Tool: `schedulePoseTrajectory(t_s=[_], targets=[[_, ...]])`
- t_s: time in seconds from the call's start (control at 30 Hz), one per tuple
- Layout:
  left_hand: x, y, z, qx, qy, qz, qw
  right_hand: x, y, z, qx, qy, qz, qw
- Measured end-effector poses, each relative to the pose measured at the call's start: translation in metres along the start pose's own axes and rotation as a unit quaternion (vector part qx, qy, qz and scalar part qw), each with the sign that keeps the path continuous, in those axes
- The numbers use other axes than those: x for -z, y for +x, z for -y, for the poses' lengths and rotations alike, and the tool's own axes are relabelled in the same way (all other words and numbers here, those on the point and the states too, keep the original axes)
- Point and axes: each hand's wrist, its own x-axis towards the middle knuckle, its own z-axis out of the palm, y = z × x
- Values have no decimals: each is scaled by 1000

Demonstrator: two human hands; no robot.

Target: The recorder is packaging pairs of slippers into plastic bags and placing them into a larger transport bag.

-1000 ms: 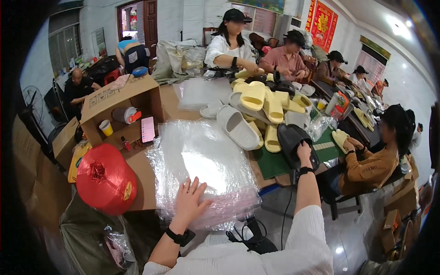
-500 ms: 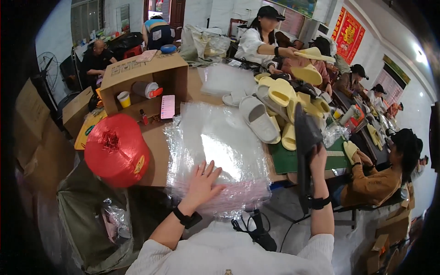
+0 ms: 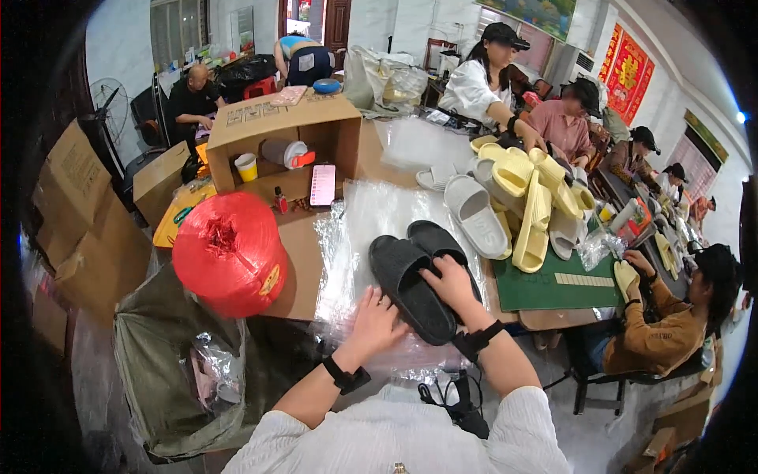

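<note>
A pair of black slippers (image 3: pixel 414 276) lies stacked on a pile of clear plastic bags (image 3: pixel 371 229) on the table in front of me. My right hand (image 3: pixel 450 283) rests on top of the slippers and grips them. My left hand (image 3: pixel 377 320) lies flat with fingers spread on the plastic bags, right beside the near end of the slippers.
A big red spool of twine (image 3: pixel 229 253) stands to the left. An open cardboard box (image 3: pixel 284 150) holds a phone, cups and small items. White and yellow slippers (image 3: pixel 513 197) pile up on the right. Several seated people work around the table.
My right hand has brought the black slippers from the right, where it held them upright, down onto the plastic bags. My left hand stays on the bags.
</note>
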Motion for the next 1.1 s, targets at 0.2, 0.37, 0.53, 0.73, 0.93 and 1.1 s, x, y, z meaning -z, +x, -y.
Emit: schedulePoseTrajectory(t_s=[0.2,0.37,0.53,0.73,0.93,1.1], targets=[[3,0,3,-22,-7,-32,999,4,-5,-9,-2,30,-56,998],[15,-2,5,-29,-11,15,999,36,-36,-19,-69,76,-100,990],[28,0,2,-2,-7,47,999,91,-89,-19,-179,124,-107,970],[43,14,1,1,-168,-15,986,144,-158,-31,-149,350,-128,916],[47,27,-7,55,-263,-17,963,147,-177,14,-144,350,-24,925],[49,32,-13,48,-335,-93,937,130,-151,51,-13,247,36,968]])
